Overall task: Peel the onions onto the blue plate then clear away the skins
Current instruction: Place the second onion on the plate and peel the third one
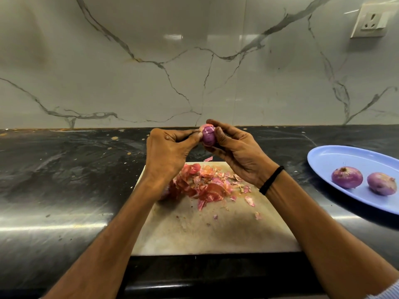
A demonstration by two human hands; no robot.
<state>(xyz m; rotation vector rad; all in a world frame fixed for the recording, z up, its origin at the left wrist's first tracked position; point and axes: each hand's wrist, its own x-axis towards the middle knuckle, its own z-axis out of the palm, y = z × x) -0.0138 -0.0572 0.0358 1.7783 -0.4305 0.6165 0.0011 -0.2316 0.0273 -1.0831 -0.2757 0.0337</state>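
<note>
Three onions are in view: one held onion [208,134] at the far centre, and two on the right, the left plate onion [347,177] and the right plate onion [381,183]. There is one blue plate [336,156]. Two hands show, the left hand [166,152] and the right hand [235,152], both gripping the single held onion. One cutting board [216,234] lies on one dark surface [64,169]. The board carries one heap of skins [205,182], plus loose flakes too small and scattered to count. There is one black wristband [271,180] and one wall socket [372,20].
</note>
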